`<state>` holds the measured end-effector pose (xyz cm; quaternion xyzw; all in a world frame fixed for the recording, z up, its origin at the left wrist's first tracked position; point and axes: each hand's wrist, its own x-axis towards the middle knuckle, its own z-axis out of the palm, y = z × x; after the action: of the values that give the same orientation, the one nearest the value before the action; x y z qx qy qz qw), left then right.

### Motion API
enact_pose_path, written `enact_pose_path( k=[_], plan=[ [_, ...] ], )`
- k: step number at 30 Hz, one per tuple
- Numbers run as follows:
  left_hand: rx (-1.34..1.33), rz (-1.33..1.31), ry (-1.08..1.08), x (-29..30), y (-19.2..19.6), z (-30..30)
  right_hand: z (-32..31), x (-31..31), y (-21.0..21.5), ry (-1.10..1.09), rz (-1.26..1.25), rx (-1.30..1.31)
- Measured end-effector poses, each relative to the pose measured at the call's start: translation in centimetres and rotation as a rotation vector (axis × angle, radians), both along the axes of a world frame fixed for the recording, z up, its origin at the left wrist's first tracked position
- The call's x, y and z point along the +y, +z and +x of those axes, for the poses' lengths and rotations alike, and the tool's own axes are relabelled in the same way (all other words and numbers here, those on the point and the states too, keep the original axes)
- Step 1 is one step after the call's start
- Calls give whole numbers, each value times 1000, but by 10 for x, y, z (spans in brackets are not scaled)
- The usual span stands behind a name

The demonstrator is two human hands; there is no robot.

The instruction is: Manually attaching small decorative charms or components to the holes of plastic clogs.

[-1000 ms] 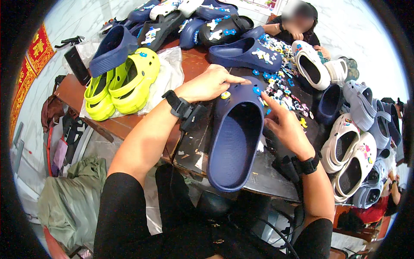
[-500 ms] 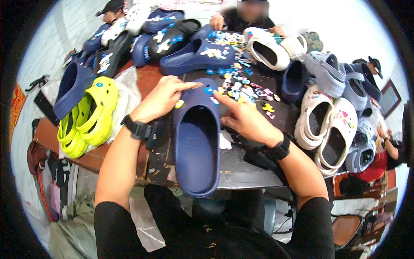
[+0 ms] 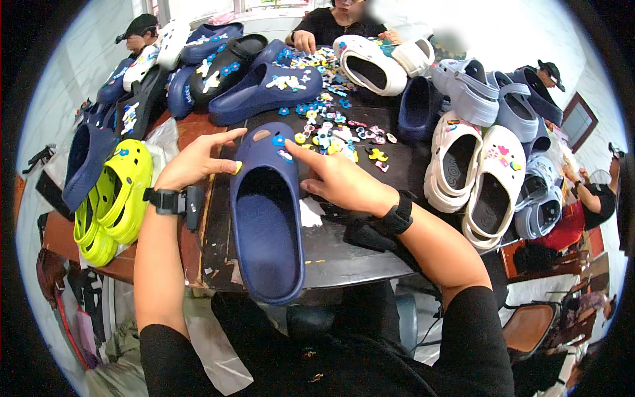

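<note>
A navy clog (image 3: 268, 245) points its toe away from me at the table's front edge. Two small charms, a blue flower charm (image 3: 278, 141) and a pale one below it, sit on its upper. My left hand (image 3: 198, 160) braces its left side, index finger stretched along the toe and thumb beside a small yellow charm (image 3: 237, 167); its other fingers are hidden. A tan patch shows near the toe; I cannot tell what it is. From the right, my right hand (image 3: 350, 180) steadies the clog, index fingertip against the charms, thumb near the rim, other fingers curled.
Loose colourful charms (image 3: 337, 132) are strewn beyond the clog. Lime clogs (image 3: 122, 198) stand left; white clogs (image 3: 493, 185) and pale blue clogs (image 3: 466, 92) stand right. More navy and black clogs pile up at the far left. Another person's hand (image 3: 304, 42) is across the table.
The view has shifted, so most things appear further left. My left index finger has drawn back from the toe's top to its left side, and the thumb shows by the yellow charm.
</note>
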<state>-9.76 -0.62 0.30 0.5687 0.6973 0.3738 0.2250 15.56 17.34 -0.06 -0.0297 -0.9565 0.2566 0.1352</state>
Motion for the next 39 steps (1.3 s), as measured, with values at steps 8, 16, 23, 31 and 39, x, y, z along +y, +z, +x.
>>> enact_pose_path(
  k=[8, 16, 23, 31, 39],
  plan=[
    [65, 3, -36, 3, -3, -5, -3, -1, 3, 21, -65, -34],
    [69, -16, -24, 3, -11, -10, -4, -9, 8, -54, -84, -85],
    [179, 86, 59, -10, 2, 2, 15, -25, 46, -88, -118, 87],
    [142, 356, 264, 2, -4, -9, 42, -79, 71, 365, 143, -257],
    [200, 362, 359, 6, 5, -2, 35, -64, 32, 226, -52, -191]
  ],
)
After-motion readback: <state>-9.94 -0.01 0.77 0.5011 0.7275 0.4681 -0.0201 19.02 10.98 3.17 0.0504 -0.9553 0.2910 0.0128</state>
